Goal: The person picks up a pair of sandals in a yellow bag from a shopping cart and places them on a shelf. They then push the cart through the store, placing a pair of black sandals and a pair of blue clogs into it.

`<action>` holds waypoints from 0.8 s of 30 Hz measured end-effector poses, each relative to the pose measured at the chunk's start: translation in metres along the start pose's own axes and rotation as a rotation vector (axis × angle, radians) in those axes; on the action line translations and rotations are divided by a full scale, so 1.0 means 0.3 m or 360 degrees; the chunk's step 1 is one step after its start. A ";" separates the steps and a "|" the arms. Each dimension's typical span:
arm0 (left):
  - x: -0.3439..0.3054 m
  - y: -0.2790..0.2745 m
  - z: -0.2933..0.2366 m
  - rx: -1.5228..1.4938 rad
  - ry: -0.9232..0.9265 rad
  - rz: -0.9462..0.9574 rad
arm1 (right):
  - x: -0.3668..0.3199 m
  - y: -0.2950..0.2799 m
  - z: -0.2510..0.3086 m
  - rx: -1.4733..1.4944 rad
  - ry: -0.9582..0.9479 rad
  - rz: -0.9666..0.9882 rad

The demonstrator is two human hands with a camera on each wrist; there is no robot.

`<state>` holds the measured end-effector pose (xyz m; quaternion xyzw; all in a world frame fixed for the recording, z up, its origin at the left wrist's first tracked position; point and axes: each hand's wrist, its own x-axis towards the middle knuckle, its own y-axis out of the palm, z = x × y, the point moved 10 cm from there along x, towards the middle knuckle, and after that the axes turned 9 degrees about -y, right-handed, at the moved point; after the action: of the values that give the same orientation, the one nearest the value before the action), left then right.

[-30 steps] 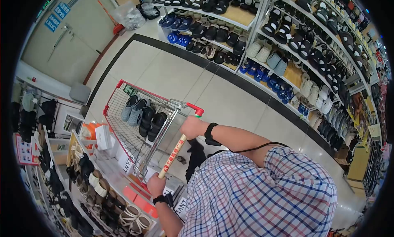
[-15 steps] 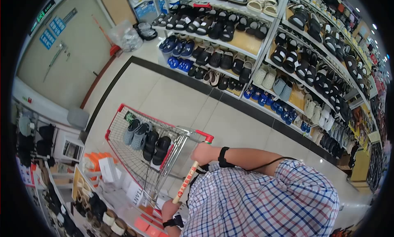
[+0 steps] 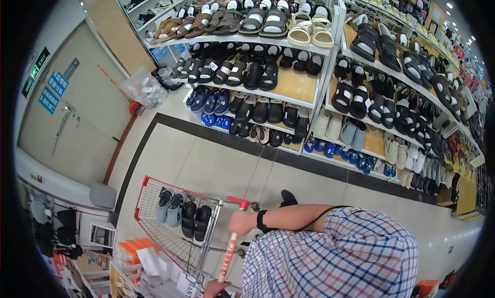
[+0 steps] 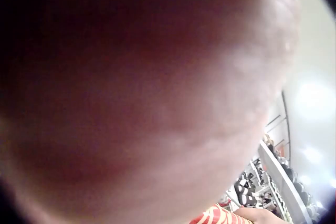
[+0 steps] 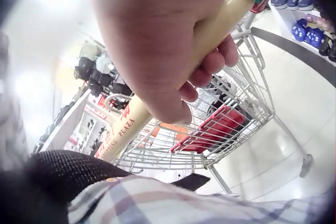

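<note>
A shopping cart (image 3: 146,197) with a wire basket and red trim stands before the person. The right hand (image 3: 241,222) grips its cream push handle (image 3: 227,256) near the red end cap (image 3: 238,201). In the right wrist view, the fingers (image 5: 212,62) curl round the bar. The left hand (image 3: 215,287) holds the handle's other end at the bottom of the head view. Blurred skin of that hand (image 4: 157,103) fills most of the left wrist view. Grey clogs (image 3: 174,211) and black sandals (image 3: 195,221) lie in the basket.
Shelves (image 3: 314,94) full of sandals and clogs run along the back and right. A closed door (image 3: 77,99) is at the left, with plastic bags (image 3: 147,89) beside it. White boxes (image 3: 149,260) and an orange item (image 3: 131,251) stand close along the cart's left side.
The view has tilted up, showing more upper shelves. Cart and hands sit lower in the picture, the left hand now near its bottom edge. Both hands keep hold of the handle.
</note>
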<state>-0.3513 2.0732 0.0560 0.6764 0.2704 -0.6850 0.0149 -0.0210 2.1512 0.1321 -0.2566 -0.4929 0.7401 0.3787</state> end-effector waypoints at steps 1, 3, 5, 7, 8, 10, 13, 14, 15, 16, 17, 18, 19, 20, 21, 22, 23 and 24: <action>0.011 0.002 -0.041 -0.0039 0.0041 -0.0047 | 0.006 -0.004 -0.021 0.0023 -0.0078 0.0020; 0.020 0.014 -0.112 -0.0114 0.0109 -0.0141 | -0.008 -0.033 -0.066 0.0092 -0.0222 0.0108; 0.017 0.007 -0.149 -0.0172 0.0163 -0.0243 | -0.033 -0.116 -0.120 0.0176 -0.0297 0.0086; -0.019 -0.007 -0.197 -0.0213 0.0214 -0.0355 | -0.026 -0.123 -0.173 0.0221 -0.0372 0.0123; -0.025 0.020 -0.226 -0.0204 0.0203 -0.0361 | -0.028 -0.135 -0.207 0.0232 -0.0375 0.0113; -0.171 0.010 -0.398 0.0275 0.0226 -0.1258 | -0.093 -0.223 -0.327 0.0258 -0.0336 0.0082; -0.198 0.070 -0.534 0.0236 0.0206 -0.1375 | -0.121 -0.256 -0.450 0.0158 -0.0315 0.0094; -0.224 0.089 -0.596 0.0176 0.0163 -0.1440 | -0.135 -0.275 -0.501 0.0131 -0.0261 0.0136; -0.371 0.092 -0.737 0.0361 0.0254 -0.2033 | -0.148 -0.303 -0.539 0.0129 -0.0246 0.0125; -0.396 0.123 -0.797 0.0374 0.0230 -0.2023 | -0.175 -0.323 -0.577 0.0154 -0.0257 0.0131; -0.398 0.132 -0.823 0.0324 0.0277 -0.2029 | -0.187 -0.321 -0.604 0.0159 -0.0226 0.0165; -0.406 0.138 -0.849 0.0276 0.0322 -0.2037 | -0.198 -0.324 -0.629 0.0166 -0.0198 0.0197; -0.429 0.147 -0.880 0.0325 0.0323 -0.2068 | -0.219 -0.338 -0.640 0.0174 -0.0176 0.0231; -0.438 0.147 -0.895 0.0352 0.0312 -0.2073 | -0.241 -0.361 -0.643 0.0195 -0.0181 0.0215; -0.428 0.150 -0.911 0.0374 0.0315 -0.2012 | -0.267 -0.394 -0.647 0.0165 -0.0181 0.0182; -0.417 0.151 -0.919 0.0391 0.0313 -0.1950 | -0.287 -0.406 -0.650 0.0135 -0.0185 0.0151; -0.439 0.161 -0.944 0.0428 0.0377 -0.1996 | -0.313 -0.428 -0.654 0.0170 -0.0242 0.0033; -0.427 0.159 -0.944 0.0456 0.0357 -0.1967 | -0.319 -0.403 -0.667 0.0229 -0.0180 0.0128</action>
<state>-0.0619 2.0990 0.1765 0.4586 0.5160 -0.5215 -0.5014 0.2227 2.2078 0.1678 -0.2062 -0.4484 0.8014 0.3379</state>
